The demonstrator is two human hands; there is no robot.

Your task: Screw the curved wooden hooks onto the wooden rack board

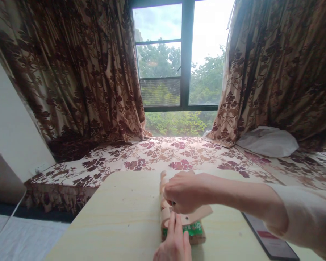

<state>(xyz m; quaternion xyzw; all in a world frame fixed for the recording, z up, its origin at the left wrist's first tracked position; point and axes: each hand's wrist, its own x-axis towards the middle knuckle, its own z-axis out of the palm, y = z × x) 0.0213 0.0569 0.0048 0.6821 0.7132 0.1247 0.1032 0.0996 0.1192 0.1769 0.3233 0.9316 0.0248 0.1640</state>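
Note:
A tan, leather-like strip [199,214] with curled rolls along its left side lies over a green package with white print [192,229]. Under both is a brown block [198,239] on the pale table. My right hand [183,192] is closed in a fist above the strip, thumb side down. Something small and dark shows under its fingers, too hidden to name. From the near side my left hand [174,241] reaches in, its fingers stretched out and resting on the strip by the front roll, just below my right hand. A dark hole shows in the strip beside these fingertips.
The pale wooden table [105,214] fills the foreground. A dark-framed tablet [273,237] lies at its right, partly under my right forearm. Beyond is a ledge with floral cloth [163,154], a white plastic bag [268,141], floral curtains [97,72] and a window [184,54].

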